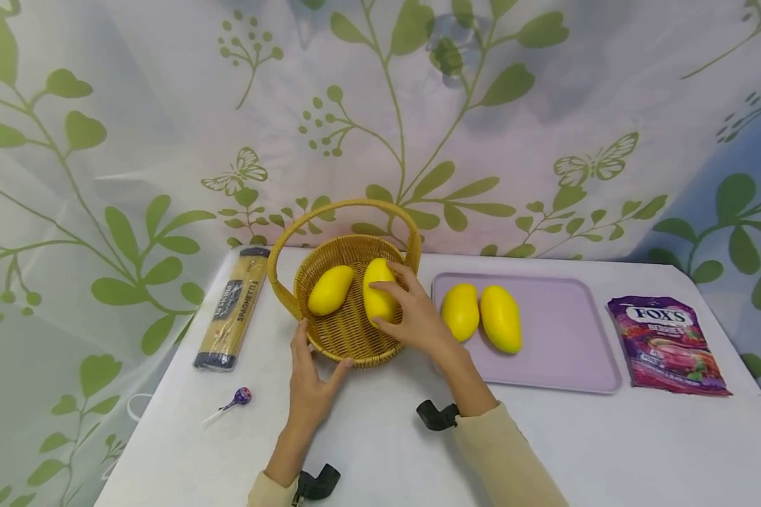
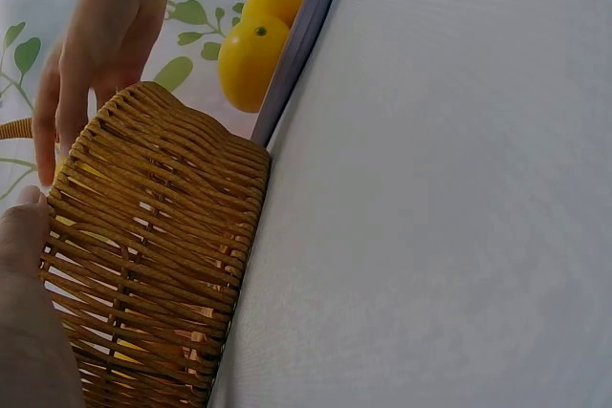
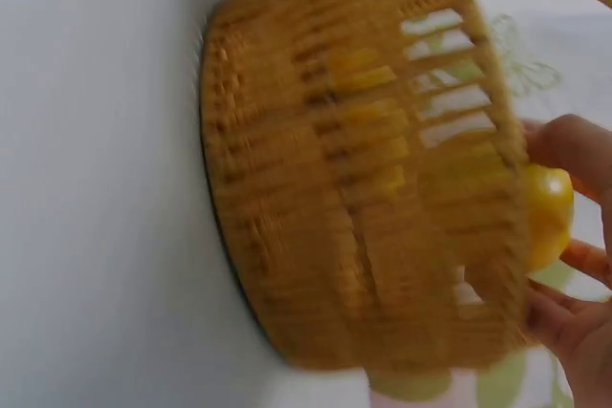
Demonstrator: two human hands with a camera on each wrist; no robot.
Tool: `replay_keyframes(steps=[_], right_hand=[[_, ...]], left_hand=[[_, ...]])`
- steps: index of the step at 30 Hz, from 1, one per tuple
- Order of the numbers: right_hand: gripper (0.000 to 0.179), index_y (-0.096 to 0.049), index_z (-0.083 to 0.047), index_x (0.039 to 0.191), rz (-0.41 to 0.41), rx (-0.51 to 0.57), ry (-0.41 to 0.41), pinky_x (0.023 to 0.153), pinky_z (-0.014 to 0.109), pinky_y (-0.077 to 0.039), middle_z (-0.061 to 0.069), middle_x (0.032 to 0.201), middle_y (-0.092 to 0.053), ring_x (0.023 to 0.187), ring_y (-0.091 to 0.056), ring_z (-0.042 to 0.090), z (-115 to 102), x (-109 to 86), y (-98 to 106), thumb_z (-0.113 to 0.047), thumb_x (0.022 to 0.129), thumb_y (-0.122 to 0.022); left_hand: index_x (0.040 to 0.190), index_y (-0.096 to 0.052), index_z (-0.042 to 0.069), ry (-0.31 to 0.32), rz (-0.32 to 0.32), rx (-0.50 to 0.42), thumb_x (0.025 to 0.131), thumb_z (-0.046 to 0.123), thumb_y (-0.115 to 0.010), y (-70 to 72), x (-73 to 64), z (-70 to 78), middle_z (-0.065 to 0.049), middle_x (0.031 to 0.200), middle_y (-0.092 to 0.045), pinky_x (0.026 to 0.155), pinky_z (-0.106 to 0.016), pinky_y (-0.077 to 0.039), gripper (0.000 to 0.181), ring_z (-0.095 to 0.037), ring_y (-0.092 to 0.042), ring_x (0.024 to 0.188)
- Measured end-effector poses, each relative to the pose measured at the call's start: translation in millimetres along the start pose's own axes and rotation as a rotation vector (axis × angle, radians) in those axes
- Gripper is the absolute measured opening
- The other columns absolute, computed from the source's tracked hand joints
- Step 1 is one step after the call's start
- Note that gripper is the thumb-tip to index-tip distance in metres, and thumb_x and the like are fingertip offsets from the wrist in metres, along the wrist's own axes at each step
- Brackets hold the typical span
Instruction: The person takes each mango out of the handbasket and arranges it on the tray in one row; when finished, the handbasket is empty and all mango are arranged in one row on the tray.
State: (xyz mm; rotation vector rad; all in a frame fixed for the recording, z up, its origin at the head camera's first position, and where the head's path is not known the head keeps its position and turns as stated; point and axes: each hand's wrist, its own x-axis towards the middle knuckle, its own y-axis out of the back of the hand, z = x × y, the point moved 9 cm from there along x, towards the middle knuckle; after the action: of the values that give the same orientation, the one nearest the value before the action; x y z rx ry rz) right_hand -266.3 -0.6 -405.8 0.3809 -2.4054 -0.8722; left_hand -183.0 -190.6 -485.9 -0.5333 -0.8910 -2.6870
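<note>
A wicker basket [image 1: 354, 343] with a tall arched handle [image 1: 349, 204] stands on the table with two yellow mangoes inside. One mango [image 1: 331, 289] lies on the left of the basket. My right hand [image 1: 412, 306] grips the other mango [image 1: 378, 285] at the right side, thumb and fingers around it; in the right wrist view this mango [image 3: 548, 217] shows above the rim. My left hand [image 1: 312, 387] rests against the basket's near left side, thumb and fingers spread. In the left wrist view its thumb [image 2: 24, 226] touches the woven rim.
Right of the basket, a lilac tray [image 1: 554, 331] bears two more mangoes [image 1: 482, 317]. A purple Fox's candy bag [image 1: 669, 345] lies at the far right. On the left are a spaghetti pack [image 1: 234, 310] and a lollipop [image 1: 242, 396]. A leaf-patterned curtain [image 1: 330, 84] hangs behind the table.
</note>
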Motion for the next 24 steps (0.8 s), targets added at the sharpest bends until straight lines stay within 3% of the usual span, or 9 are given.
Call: replay_keyframes(steps=[8,15,20,24], right_hand=[[0.055,-0.059,-0.018,0.131,0.030,0.031,-0.031,0.089,0.040,-0.056,0.007,0.158,-0.025,0.133,-0.046,0.034,5.4,-31.7,38.6,-0.016,0.081,-0.081],[0.057,-0.061,-0.015,0.128,0.105,-0.029,-0.029,0.092,0.048,-0.054,0.010,0.155,-0.029,0.131,-0.047,0.038,13.1,-52.4,81.4,-0.009,0.077,-0.083],[0.056,-0.061,-0.010,0.127,0.133,-0.085,-0.057,0.087,0.056,-0.054,0.017,0.153,-0.029,0.129,-0.046,0.048,41.0,-64.2,115.6,-0.003,0.075,-0.082],[0.055,-0.061,-0.007,0.127,0.131,-0.152,-0.150,0.081,0.057,-0.054,0.020,0.153,-0.028,0.126,-0.047,0.049,73.2,-81.3,143.0,-0.002,0.077,-0.080]], left_hand=[[0.156,-0.015,0.006,0.006,0.007,0.006,0.083,0.031,-0.078,-1.1,-0.9,1.6,-0.013,0.161,-0.022,0.103,-0.056,-0.041,0.100,-0.034,-0.032,0.143],[0.157,-0.014,0.007,0.009,-0.002,-0.004,0.084,0.032,-0.077,-3.1,-4.4,2.0,-0.014,0.161,-0.022,0.103,-0.055,-0.041,0.100,-0.034,-0.032,0.143],[0.157,-0.015,0.008,0.005,0.014,0.013,0.083,0.033,-0.077,-0.1,-1.8,-0.4,-0.014,0.159,-0.024,0.101,-0.057,-0.043,0.100,-0.034,-0.034,0.142],[0.157,-0.014,0.008,0.006,0.004,0.005,0.083,0.034,-0.077,0.5,-0.3,-0.5,-0.014,0.160,-0.023,0.102,-0.057,-0.042,0.100,-0.034,-0.033,0.142]])
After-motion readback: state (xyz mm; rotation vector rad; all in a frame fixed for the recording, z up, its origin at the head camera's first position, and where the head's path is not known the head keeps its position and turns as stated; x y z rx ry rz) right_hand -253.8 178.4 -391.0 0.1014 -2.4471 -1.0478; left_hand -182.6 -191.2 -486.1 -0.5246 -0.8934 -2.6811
